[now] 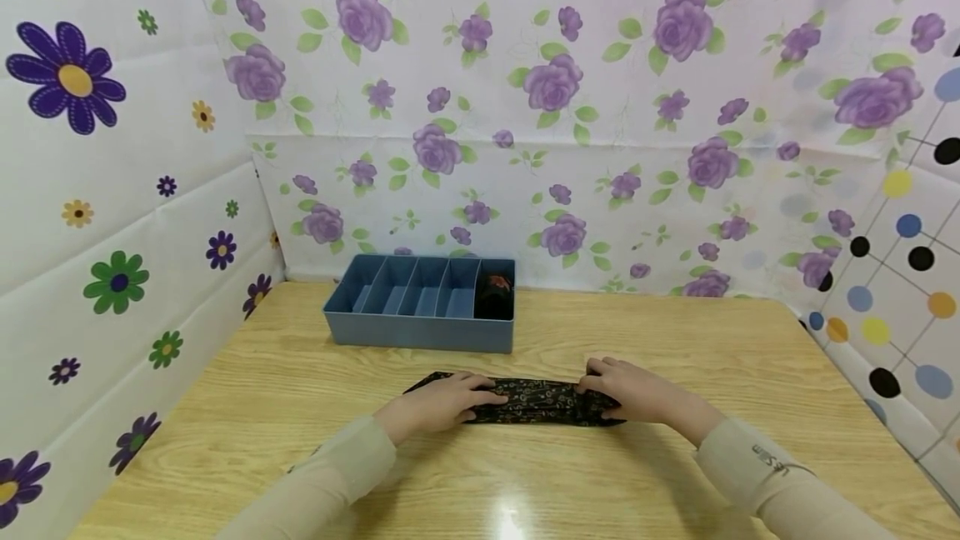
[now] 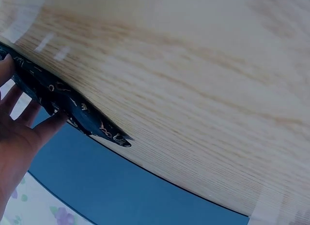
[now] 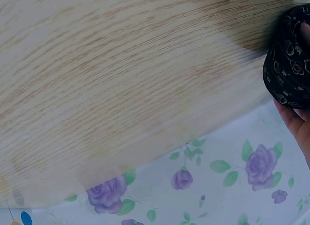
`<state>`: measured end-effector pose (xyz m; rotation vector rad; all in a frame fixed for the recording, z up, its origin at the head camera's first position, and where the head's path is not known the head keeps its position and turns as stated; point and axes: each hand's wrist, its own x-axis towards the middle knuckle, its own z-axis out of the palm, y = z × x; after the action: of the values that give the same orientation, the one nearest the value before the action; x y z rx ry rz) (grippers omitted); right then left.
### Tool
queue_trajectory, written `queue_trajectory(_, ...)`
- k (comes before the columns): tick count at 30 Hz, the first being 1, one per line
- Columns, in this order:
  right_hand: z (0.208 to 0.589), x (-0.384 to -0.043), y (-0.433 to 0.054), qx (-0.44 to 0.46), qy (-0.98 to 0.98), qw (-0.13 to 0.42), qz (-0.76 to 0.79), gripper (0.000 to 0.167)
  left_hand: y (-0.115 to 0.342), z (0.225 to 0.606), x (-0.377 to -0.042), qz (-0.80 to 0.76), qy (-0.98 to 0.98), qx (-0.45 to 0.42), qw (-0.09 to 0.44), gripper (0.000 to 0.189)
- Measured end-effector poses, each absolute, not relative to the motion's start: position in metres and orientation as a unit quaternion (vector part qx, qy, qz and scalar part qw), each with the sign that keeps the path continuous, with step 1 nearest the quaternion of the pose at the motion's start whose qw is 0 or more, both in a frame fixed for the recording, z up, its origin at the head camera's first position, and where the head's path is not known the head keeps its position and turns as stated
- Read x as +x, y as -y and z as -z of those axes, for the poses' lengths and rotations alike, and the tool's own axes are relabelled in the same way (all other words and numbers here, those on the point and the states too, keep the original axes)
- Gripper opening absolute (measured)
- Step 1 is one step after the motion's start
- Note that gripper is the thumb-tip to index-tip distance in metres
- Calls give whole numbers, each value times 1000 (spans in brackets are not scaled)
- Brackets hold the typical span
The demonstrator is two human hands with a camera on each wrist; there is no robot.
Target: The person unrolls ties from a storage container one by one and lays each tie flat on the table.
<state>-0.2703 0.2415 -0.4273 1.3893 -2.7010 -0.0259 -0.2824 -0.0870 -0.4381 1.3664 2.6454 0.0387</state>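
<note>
L hand [image 1: 448, 401] lies w/ fingers fairly straight on folded black patterned cloth [image 1: 538, 401]; R hand [image 1: 628, 390] grips its right end. Cloth's on wood-grain table [image 1: 750, 357], near side of blue 5-comp. box [image 1: 420, 332]; rightmost comp. holds dark bundle [image 1: 495, 300] w/ red print.

Cloth [image 1: 536, 400]: blk w/ gold print. Box [image 1: 420, 333]: blue-gray. Table [image 1: 675, 332]: tan woodgrain. Backdrop [image 1: 480, 90]: wht w/ purple roses.

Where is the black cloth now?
In the head view, the black cloth lies below centre, held by the left hand and right hand, in front of the blue box.
</note>
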Motion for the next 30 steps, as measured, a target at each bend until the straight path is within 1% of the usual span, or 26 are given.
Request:
queue_trajectory(19, 425, -269, -246, 448, 893, 33, 27, 39, 91, 439, -283, -28, -885, 457, 90, 47)
queue_trajectory(25, 425, -269, -247, 446, 894, 36, 18, 35, 94, 440, -283, -21, -885, 457, 86, 48)
queue_trajectory(30, 423, -268, -245, 445, 895, 33, 4, 35, 99, 440, -284, -33, -883, 460, 85, 48)
